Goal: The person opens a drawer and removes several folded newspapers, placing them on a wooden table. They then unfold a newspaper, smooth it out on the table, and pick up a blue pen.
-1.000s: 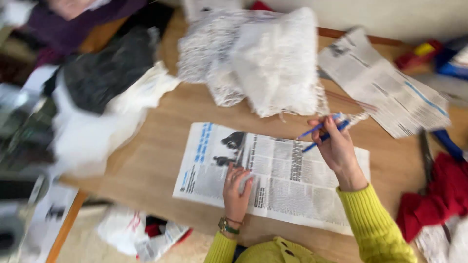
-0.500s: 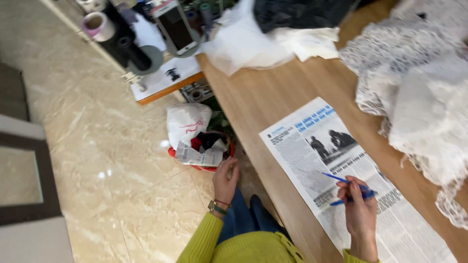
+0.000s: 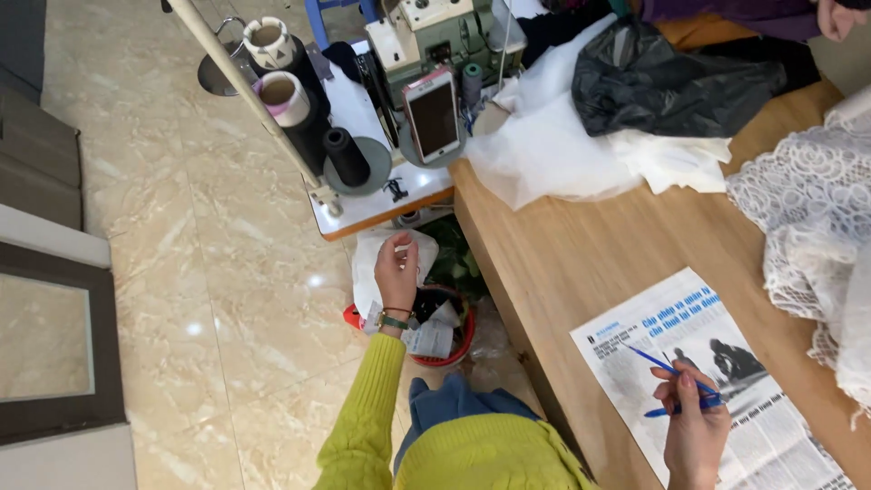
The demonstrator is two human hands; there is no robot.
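My right hand [image 3: 694,434] grips two blue pens [image 3: 665,367] above a newspaper sheet [image 3: 635,349] that lies on the wooden table [image 3: 581,263]. My left hand [image 3: 396,277] stretches out over the floor, left of the table. Its fingertips are pinched together against a white plastic bag [image 3: 367,272], just above a red bin [image 3: 451,338] stuffed with scraps. Whether those fingers hold anything is unclear. Both my sleeves are yellow knit.
A white side stand [image 3: 372,207] carries a sewing machine [image 3: 435,27], a phone [image 3: 434,113] and thread cones [image 3: 345,154]. On the table lie white fabric [image 3: 553,154], a black plastic bag [image 3: 676,82] and white lace [image 3: 803,209]. Another person's purple sleeve [image 3: 744,11] is at the top right. The floor is beige tile [image 3: 209,272].
My view swung left from the table to the floor. My left hand left the newspaper, dropped beside the table and rose to the white bag. My right hand kept the pens.
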